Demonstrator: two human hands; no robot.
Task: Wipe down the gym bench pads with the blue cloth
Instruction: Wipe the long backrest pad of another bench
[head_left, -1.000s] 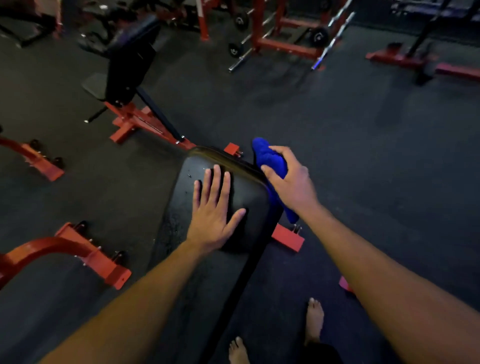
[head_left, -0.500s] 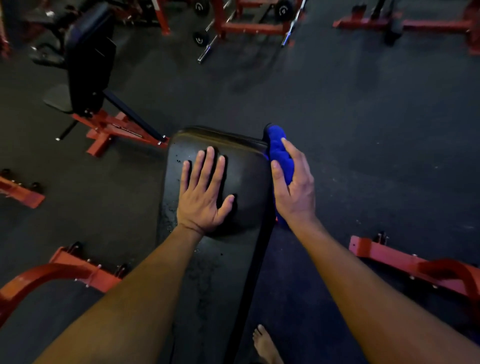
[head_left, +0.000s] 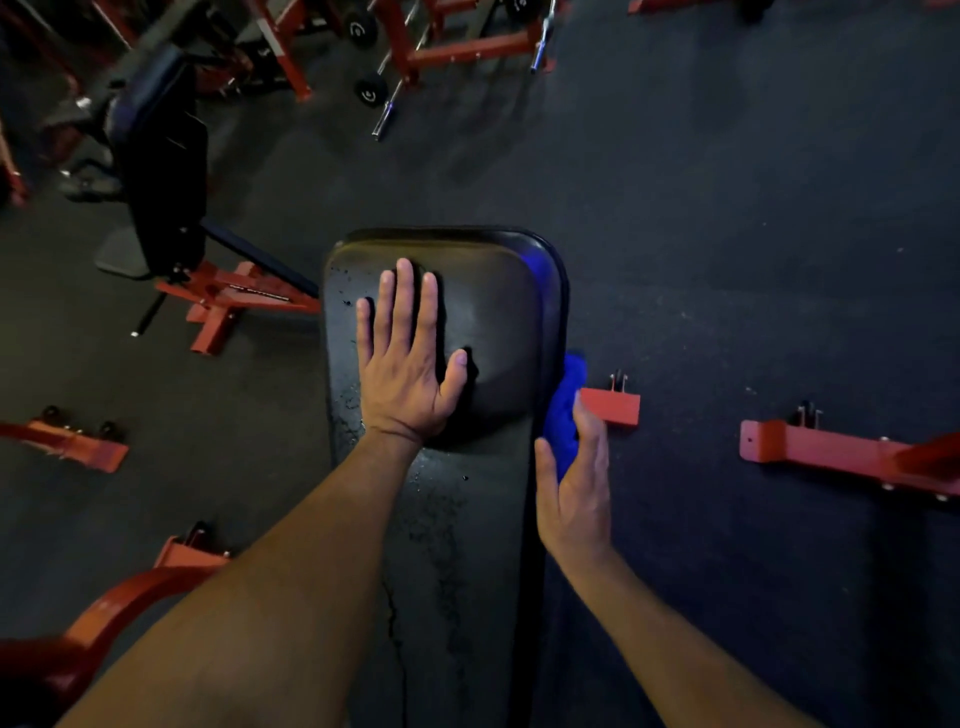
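A: Change since earlier frame?
B: Right hand (head_left: 574, 488) and blue cloth (head_left: 567, 410) have slid from the pad's far corner down its right edge, toward the person.
A: Bench pad (head_left: 493, 322)?
B: Long axis runs away from the person.
A: Hands?
B: Left hand (head_left: 402, 369) flat, fingers spread on top; right presses cloth against the side.

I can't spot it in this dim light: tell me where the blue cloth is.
In the head view, the blue cloth is against the bench pad's right side edge, pressed there by the right hand.
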